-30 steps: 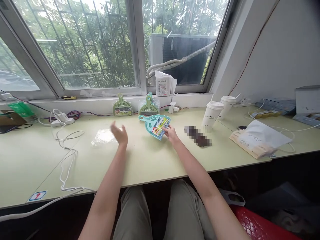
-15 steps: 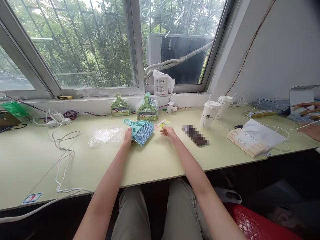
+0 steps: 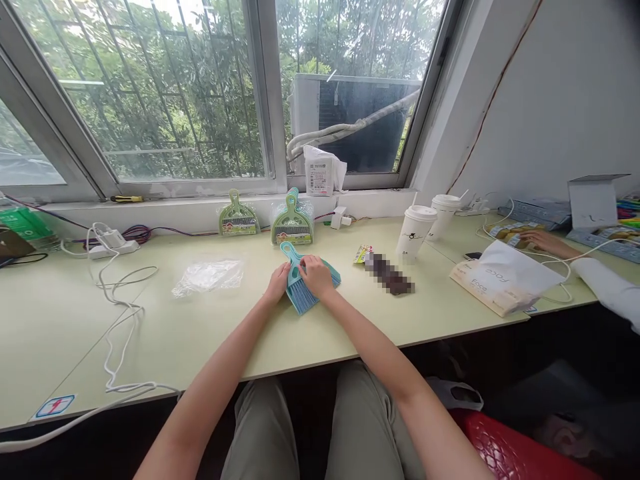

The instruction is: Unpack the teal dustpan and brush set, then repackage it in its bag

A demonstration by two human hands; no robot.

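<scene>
Left hand: the left hand (image 3: pixel 278 283) rests at the left edge of the teal brush-and-dustpan set (image 3: pixel 303 291), fingers together against its side; how tightly they grip cannot be told.
Right hand: the right hand (image 3: pixel 316 275) lies on top of the set, fingers curled down over it.
Teal set: it lies flat on the pale green counter (image 3: pixel 200 333) in front of the person, handle pointing toward the window, bristles toward the person.
Label card: a small yellow printed card (image 3: pixel 361 253) lies on the counter to the right of the set, apart from both hands.
Plastic wrapper: a clear empty bag (image 3: pixel 207 275) lies to the left of the left hand.
Green sets: two wrapped green dustpan sets (image 3: pixel 239 218) (image 3: pixel 293 223) lean against the window ledge behind the hands.
Cups: two white lidded paper cups (image 3: pixel 415 231) (image 3: pixel 443 215) stand to the right.
Cable: a white cable (image 3: pixel 117 313) trails across the left of the counter.
Other person: a hand (image 3: pixel 543 241) and a white sleeve rest at the far right, beside a white paper bag (image 3: pixel 505 277).
</scene>
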